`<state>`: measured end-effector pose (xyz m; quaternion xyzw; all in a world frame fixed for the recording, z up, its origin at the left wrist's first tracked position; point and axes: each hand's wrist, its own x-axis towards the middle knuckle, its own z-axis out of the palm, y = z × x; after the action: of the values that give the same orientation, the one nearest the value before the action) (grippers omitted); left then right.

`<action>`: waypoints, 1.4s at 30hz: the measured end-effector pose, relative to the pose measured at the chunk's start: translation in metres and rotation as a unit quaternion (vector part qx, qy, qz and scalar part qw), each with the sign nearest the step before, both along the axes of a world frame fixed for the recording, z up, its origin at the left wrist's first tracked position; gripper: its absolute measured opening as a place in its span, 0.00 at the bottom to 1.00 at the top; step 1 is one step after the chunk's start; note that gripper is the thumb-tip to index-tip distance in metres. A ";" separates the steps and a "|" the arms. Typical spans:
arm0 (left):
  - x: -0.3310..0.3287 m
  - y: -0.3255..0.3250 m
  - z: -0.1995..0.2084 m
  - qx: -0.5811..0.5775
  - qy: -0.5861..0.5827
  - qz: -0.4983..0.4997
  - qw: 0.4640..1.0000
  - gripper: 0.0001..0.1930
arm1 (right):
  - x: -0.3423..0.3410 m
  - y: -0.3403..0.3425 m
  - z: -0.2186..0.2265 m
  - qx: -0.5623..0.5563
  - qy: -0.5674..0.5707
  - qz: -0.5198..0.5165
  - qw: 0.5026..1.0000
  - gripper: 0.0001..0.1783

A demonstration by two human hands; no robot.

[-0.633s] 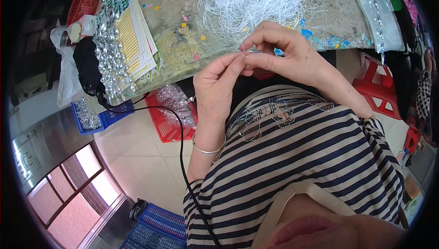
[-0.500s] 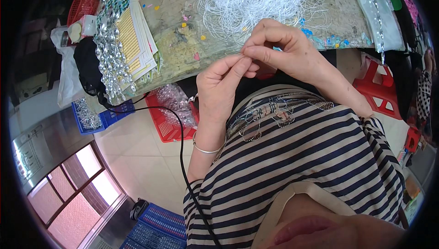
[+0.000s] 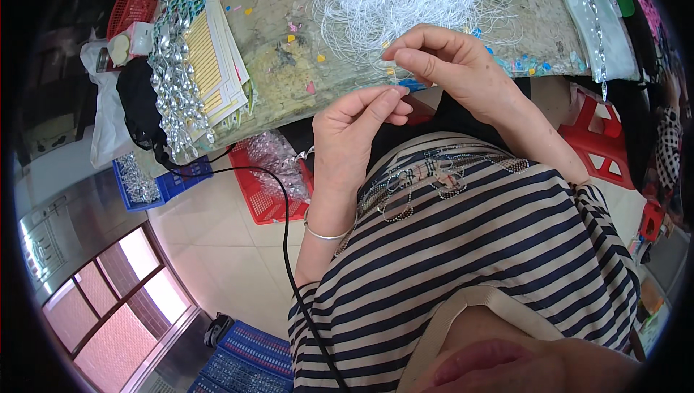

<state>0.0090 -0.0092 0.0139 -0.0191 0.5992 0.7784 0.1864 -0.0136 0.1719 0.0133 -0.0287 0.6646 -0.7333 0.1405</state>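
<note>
Near tangled, glossy white thread (image 3: 405, 6), my left hand (image 3: 345, 129) pinches together, my right hand's (image 3: 463, 71) closure unclear: fine work, seemingly needing steadiness.

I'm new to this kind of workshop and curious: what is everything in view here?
tangled thread: one pile, white, on the tabletop
worktable: one, grey-brown, top
small scraps: several, mixed colours, on the worktable
shiny strands: too many to count, silver, worktable's left and right
printed sheets: a stack, yellow and green, worktable's left
basket: one, red, upper left
blue crate: one, below the strands
red crate: one, under the worktable
stool: one, red, right
cable: one, black, left of the body
window: one, brown-framed, lower left
striped shirt: one, navy and beige, centre
bangle: one, silver, left wrist
left hand: one, bare, centre
right hand: one, bare, upper centre
</note>
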 end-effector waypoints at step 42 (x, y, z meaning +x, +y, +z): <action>0.002 -0.004 -0.006 0.061 -0.046 0.054 0.996 0.09 | 0.002 -0.005 0.002 0.083 0.132 0.042 0.987 0.04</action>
<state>0.0112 -0.0129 0.0080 -0.0756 0.5394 0.8208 0.1718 -0.0117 0.1668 0.0158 -0.1412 0.7344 -0.6585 0.0839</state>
